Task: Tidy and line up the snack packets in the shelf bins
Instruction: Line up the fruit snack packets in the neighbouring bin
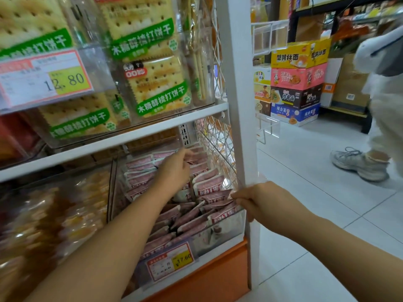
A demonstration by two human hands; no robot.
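- Down on the lower shelf, a clear bin [226,227] at the right end of the rack holds many pink-and-white snack packets [192,216]; those toward the back stand in rows, those nearer the front lean and overlap.
- Left hand [174,168] reaches deep into the bin, fingers curled down among the rear packets; whether it grips one cannot be told.
- Right hand [259,200] is at the bin's front right corner, beside the white upright post [242,105], with thumb and fingers pinched on the edge of a front packet [220,198].
- A yellow-and-white price tag [172,262] sits on the bin's front wall.
- Left of it, another clear bin [54,214] holds orange-brown snacks, blurred.
- On the shelf above, bins carry cracker packs [157,83] with green bands, and a larger price tag [43,79] hangs in front.
- Across the tiled floor [305,192], stacked noodle cartons [296,83] stand, and another person's leg and sneaker [359,163] show at the right edge.
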